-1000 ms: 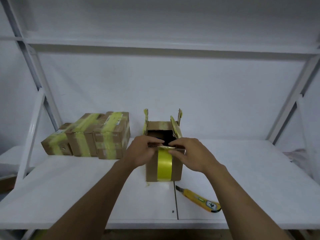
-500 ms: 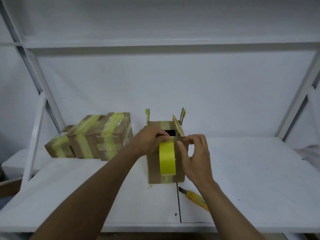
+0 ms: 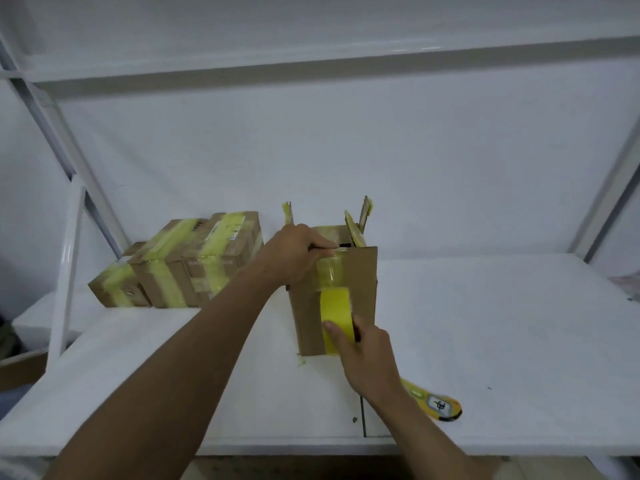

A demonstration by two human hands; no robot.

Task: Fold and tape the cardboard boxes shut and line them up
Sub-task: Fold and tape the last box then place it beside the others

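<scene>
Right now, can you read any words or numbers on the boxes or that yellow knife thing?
"中", or a character much like it: on the white patch of the yellow utility knife; too blurred to be sure.
White labels on the taped boxes: print too small and blurred to read.
Open box and yellow tape strip: no writing shows.

Left hand [image 3: 294, 256] curled in a closed grip up high; right hand [image 3: 363, 355] pinching lower down.
</scene>
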